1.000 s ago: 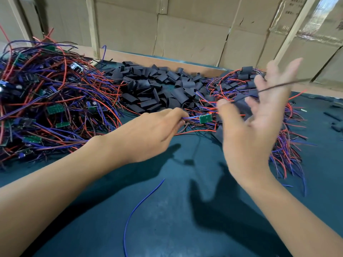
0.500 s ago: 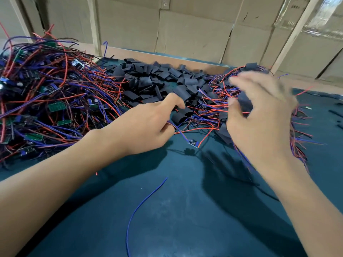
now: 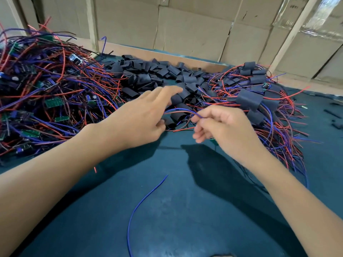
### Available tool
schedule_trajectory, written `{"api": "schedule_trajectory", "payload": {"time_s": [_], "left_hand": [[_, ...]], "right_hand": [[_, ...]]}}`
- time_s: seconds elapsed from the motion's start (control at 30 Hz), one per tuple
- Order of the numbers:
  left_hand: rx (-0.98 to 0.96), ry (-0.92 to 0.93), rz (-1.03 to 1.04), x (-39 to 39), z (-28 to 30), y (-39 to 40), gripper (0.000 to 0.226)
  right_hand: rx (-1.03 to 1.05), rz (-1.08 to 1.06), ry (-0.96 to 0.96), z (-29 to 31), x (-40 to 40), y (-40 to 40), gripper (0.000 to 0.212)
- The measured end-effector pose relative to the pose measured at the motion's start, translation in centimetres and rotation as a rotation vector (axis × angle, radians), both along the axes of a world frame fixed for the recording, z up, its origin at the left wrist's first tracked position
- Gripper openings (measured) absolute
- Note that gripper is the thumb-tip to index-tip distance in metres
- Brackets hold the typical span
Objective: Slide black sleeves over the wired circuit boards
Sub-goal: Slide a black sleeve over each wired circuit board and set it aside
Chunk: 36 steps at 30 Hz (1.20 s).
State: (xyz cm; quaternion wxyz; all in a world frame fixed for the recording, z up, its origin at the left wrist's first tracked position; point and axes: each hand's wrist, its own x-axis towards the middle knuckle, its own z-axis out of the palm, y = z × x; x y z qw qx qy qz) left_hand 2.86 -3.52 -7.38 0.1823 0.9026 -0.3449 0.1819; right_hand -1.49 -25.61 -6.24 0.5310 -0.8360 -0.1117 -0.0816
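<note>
My right hand (image 3: 222, 127) is closed, pinching the blue and red wires (image 3: 185, 111) of one circuit board; a sliver of green board (image 3: 213, 140) shows under its fingers. The wires arc left into my left hand (image 3: 141, 115). That hand lies at the near edge of the loose black sleeves pile (image 3: 161, 73), index finger stretched over it, thumb beside one black sleeve (image 3: 171, 123). Motion blur hides whether it grips anything. Bare wired boards (image 3: 55, 102) are heaped at the left. Sleeved boards (image 3: 248, 99) are heaped at the right.
A loose blue wire (image 3: 144, 197) curves across the dark green table mat (image 3: 185, 229) in front of me. A wooden rail (image 3: 167, 56) and cardboard wall (image 3: 185, 25) close the back. Small black scraps (image 3: 334, 123) lie at the far right.
My right hand came down from spread and raised to closed on the wires. My left hand moved forward to the sleeves and its index finger stretched out.
</note>
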Motion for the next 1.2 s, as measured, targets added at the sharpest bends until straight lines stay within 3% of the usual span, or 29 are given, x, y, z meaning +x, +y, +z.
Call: {"api": "schedule_trajectory", "payload": {"time_s": [0.13,0.27,0.4,0.5,0.7,0.83,0.97,1.2], "left_hand": [[0.153,0.049,-0.056,1.0,-1.1,-0.2,0.085],[0.346,0.008,-0.072,1.9,-2.2,0.1,0.069],[0.434,-0.026,-0.075,2.2,-1.7,0.1,0.043],[0.498,-0.040,-0.027,1.8,-1.2,-0.4,0.042],[0.591,-0.056,-0.022,1.2,-0.5,-0.4,0.040],[0.453,0.029,0.019,1.3,-0.4,0.0,0.055],[0.044,0.172,-0.025,1.0,-0.6,0.1,0.052],[-0.182,0.078,-0.088,-0.2,-0.4,-0.7,0.037]], "right_hand": [[0.092,-0.031,-0.019,0.4,0.2,-0.4,0.024],[-0.049,-0.066,-0.143,-0.1,0.4,-0.9,0.023],[0.022,-0.107,-0.109,-0.2,0.8,-1.0,0.024],[0.005,-0.088,-0.048,-0.6,0.9,-1.1,0.022],[-0.108,-0.134,-0.136,-0.7,0.7,-1.2,0.018],[-0.118,-0.159,-0.122,-0.8,0.7,-1.4,0.020],[-0.099,-0.154,-0.151,-0.6,0.5,-1.4,0.020],[-0.140,-0.108,-0.188,-0.7,0.4,-1.0,0.018]]}}
